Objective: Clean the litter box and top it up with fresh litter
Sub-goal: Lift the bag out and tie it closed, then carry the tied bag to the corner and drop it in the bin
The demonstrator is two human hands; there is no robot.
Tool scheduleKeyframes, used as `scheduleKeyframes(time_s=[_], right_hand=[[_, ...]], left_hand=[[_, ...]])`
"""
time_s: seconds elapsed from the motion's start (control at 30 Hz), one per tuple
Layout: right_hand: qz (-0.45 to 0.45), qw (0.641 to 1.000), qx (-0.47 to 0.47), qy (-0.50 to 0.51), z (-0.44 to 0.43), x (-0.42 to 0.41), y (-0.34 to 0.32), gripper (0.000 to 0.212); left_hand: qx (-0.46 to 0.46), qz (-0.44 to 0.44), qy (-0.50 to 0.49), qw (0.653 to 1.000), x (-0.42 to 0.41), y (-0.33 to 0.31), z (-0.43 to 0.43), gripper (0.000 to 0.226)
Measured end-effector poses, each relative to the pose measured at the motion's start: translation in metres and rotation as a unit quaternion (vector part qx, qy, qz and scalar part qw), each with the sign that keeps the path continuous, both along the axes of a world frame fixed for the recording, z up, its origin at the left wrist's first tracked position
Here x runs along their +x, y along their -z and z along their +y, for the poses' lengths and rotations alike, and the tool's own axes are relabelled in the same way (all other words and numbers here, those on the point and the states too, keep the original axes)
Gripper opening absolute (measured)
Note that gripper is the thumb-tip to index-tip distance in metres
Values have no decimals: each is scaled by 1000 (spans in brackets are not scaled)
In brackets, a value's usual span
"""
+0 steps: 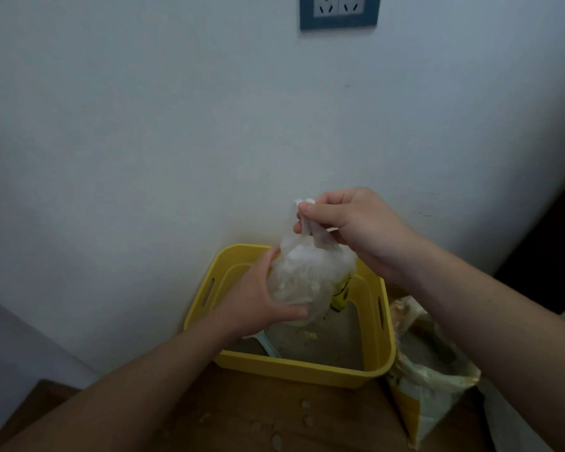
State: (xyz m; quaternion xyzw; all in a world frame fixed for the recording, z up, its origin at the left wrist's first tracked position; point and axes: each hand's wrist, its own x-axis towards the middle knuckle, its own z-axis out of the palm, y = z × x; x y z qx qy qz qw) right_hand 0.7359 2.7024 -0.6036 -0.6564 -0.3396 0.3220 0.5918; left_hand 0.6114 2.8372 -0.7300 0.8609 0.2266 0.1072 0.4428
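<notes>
A yellow plastic litter box stands on the wooden floor against the white wall, with grey litter inside. Above it hangs a translucent white plastic bag, bulging with contents. My right hand pinches the bag's twisted top between thumb and fingers. My left hand cups the bag's lower left side, thumb curled under it. A pale scoop lies in the box by its near left side, partly hidden by my left wrist.
An open litter bag, cream and yellow, leans right of the box. Several litter crumbs lie on the floor in front. A wall socket sits high on the wall. A dark area fills the far right.
</notes>
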Motion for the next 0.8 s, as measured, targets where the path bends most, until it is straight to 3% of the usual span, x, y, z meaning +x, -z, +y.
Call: scheduleKeyframes(time_s=[0.1,0.5,0.8], right_hand=[[10,1000,13,9,-4,8,-23,23],[19,997,-15,67,-53,47,-164,34],[59,991,-40,113,-101,56,-335,27]], left_hand=[[-20,-5,5,1000,10,-22,-10,81],[-55,0,-1,998,54,-159,-57,76],[-36,35,48,998,73,-324,-91,74]])
